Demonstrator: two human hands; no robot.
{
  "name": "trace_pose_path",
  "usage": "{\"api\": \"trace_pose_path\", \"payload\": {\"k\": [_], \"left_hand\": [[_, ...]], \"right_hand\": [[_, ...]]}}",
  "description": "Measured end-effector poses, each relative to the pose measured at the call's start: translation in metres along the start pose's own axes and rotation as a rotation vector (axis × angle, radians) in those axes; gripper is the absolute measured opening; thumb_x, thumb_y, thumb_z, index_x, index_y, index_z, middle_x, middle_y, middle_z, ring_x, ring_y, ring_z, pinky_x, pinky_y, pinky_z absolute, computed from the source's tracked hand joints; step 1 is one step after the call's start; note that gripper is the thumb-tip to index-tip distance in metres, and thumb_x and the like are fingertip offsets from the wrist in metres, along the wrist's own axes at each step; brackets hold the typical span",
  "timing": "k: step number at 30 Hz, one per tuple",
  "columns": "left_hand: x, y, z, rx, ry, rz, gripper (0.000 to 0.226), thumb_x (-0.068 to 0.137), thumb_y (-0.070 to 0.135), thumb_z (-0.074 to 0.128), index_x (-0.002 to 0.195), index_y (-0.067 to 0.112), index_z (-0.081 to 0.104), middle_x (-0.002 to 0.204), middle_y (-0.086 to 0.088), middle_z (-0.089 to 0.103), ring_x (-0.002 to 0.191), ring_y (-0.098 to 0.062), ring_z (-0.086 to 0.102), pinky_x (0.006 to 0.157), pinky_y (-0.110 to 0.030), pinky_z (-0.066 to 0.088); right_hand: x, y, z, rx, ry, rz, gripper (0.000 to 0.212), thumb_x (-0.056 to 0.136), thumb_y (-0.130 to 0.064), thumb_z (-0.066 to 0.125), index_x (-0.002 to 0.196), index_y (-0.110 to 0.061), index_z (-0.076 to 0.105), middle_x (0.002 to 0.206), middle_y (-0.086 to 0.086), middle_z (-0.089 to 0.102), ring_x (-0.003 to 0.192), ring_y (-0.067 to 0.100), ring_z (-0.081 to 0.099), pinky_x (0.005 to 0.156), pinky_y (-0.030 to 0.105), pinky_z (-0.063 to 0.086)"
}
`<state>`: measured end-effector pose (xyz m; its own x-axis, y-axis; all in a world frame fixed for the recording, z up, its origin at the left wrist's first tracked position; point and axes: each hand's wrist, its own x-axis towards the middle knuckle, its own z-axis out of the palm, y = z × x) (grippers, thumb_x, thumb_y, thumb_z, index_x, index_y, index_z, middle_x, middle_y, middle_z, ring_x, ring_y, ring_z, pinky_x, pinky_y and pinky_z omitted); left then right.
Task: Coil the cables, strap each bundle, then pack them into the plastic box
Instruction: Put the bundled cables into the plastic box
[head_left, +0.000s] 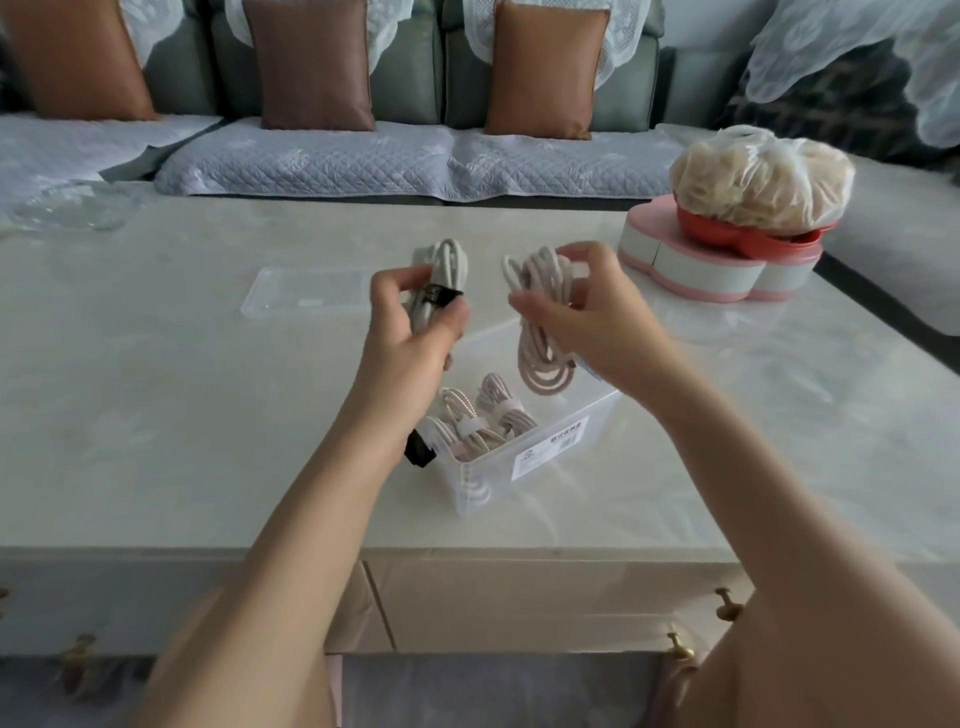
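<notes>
My left hand (415, 322) grips a grey coiled cable bundle (444, 270) bound with a black strap, held above the table. My right hand (587, 317) holds a pinkish-white coiled cable (540, 332) whose loops hang down over the clear plastic box (524, 467). No strap shows on this coil. Inside the box lie two coiled bundles (483, 421) with white straps. A black strap piece (420, 451) sits at the box's left outer wall, partly behind my left forearm.
The box's clear lid (306, 299) lies flat on the marble table (156, 389), left of my hands. A pink heart-shaped container (691, 270) with a red bowl and a bagged food item stands at the right back. A glass dish (72, 208) sits far left. A sofa runs behind.
</notes>
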<state>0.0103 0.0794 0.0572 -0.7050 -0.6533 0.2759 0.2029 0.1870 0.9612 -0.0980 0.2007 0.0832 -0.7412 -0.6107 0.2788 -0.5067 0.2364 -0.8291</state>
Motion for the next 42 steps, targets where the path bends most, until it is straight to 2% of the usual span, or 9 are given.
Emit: {"api": "trace_pose_path", "payload": {"k": [5, 9, 14, 18, 23, 28, 36, 39, 42], "left_hand": [[-0.002, -0.012, 0.004, 0.281, 0.147, 0.166, 0.03, 0.091, 0.014, 0.058, 0.115, 0.017, 0.04, 0.117, -0.007, 0.049, 0.103, -0.019, 0.051, 0.081, -0.014, 0.038], [-0.012, -0.015, 0.015, 0.489, 0.172, 0.22, 0.032, 0.091, 0.015, 0.058, 0.119, 0.01, 0.043, 0.107, 0.004, 0.044, 0.105, -0.026, 0.051, 0.086, -0.036, 0.039], [-0.014, -0.014, 0.017, 0.566, 0.201, 0.223, 0.031, 0.092, 0.017, 0.057, 0.119, 0.012, 0.043, 0.106, 0.003, 0.041, 0.102, -0.03, 0.052, 0.087, -0.042, 0.04], [-0.013, -0.015, 0.017, 0.589, 0.194, 0.229, 0.032, 0.092, 0.018, 0.057, 0.12, 0.012, 0.043, 0.104, 0.003, 0.041, 0.104, -0.03, 0.052, 0.084, -0.038, 0.037], [-0.013, -0.015, 0.017, 0.591, 0.199, 0.231, 0.033, 0.092, 0.018, 0.057, 0.121, 0.012, 0.043, 0.103, 0.003, 0.04, 0.102, -0.031, 0.052, 0.085, -0.04, 0.038], [-0.013, -0.017, 0.017, 0.605, 0.208, 0.237, 0.032, 0.092, 0.019, 0.057, 0.12, 0.013, 0.044, 0.105, 0.002, 0.043, 0.101, -0.031, 0.052, 0.085, -0.04, 0.038], [-0.012, -0.015, 0.016, 0.638, 0.17, 0.225, 0.034, 0.089, 0.024, 0.061, 0.118, 0.013, 0.046, 0.109, 0.001, 0.051, 0.103, -0.029, 0.053, 0.086, -0.043, 0.04], [-0.014, -0.012, 0.015, 0.61, 0.149, 0.231, 0.032, 0.089, 0.026, 0.061, 0.115, 0.015, 0.046, 0.106, 0.005, 0.049, 0.102, -0.027, 0.053, 0.085, -0.045, 0.041], [-0.016, -0.009, 0.017, 0.643, 0.146, 0.298, 0.033, 0.088, 0.031, 0.061, 0.114, 0.017, 0.046, 0.107, 0.005, 0.052, 0.097, -0.025, 0.055, 0.08, -0.047, 0.045]], "right_hand": [[0.003, 0.007, 0.013, -0.621, -0.027, -0.003, 0.063, 0.074, -0.045, 0.076, 0.108, -0.007, 0.039, 0.096, 0.014, 0.064, 0.086, 0.035, 0.06, 0.064, 0.037, 0.041], [0.005, 0.001, 0.021, -0.882, -0.155, 0.066, 0.048, 0.078, -0.044, 0.073, 0.092, -0.011, 0.041, 0.091, 0.01, 0.058, 0.084, 0.031, 0.054, 0.064, 0.033, 0.032], [0.001, 0.0, 0.03, -0.997, -0.209, 0.101, 0.019, 0.092, -0.022, 0.06, 0.106, -0.009, 0.059, 0.109, 0.009, 0.058, 0.097, 0.026, 0.058, 0.067, 0.028, 0.035], [-0.003, 0.002, 0.036, -1.012, -0.186, 0.09, 0.032, 0.091, -0.011, 0.052, 0.123, -0.006, 0.045, 0.119, 0.013, 0.05, 0.103, 0.029, 0.059, 0.067, 0.032, 0.037], [0.006, 0.007, 0.025, -1.045, -0.34, 0.053, 0.044, 0.086, -0.021, 0.065, 0.123, -0.019, 0.042, 0.101, 0.004, 0.058, 0.084, 0.024, 0.048, 0.065, 0.031, 0.035], [0.014, 0.016, 0.023, -0.841, -0.415, 0.061, 0.047, 0.073, -0.015, 0.073, 0.111, -0.014, 0.046, 0.093, 0.004, 0.064, 0.075, 0.022, 0.052, 0.059, 0.031, 0.043], [0.014, 0.018, 0.011, -0.749, -0.377, 0.055, 0.027, 0.081, -0.024, 0.072, 0.101, -0.011, 0.061, 0.096, 0.004, 0.069, 0.074, 0.022, 0.065, 0.076, 0.034, 0.055], [0.014, 0.003, -0.004, -0.283, -0.283, 0.141, 0.02, 0.096, -0.026, 0.053, 0.097, -0.01, 0.064, 0.093, 0.009, 0.073, 0.074, 0.021, 0.071, 0.062, 0.028, 0.059], [0.007, -0.011, -0.015, 0.211, -0.438, 0.272, 0.033, 0.097, -0.036, 0.048, 0.111, -0.009, 0.059, 0.099, 0.009, 0.072, 0.078, 0.021, 0.071, 0.059, 0.029, 0.057]]}}
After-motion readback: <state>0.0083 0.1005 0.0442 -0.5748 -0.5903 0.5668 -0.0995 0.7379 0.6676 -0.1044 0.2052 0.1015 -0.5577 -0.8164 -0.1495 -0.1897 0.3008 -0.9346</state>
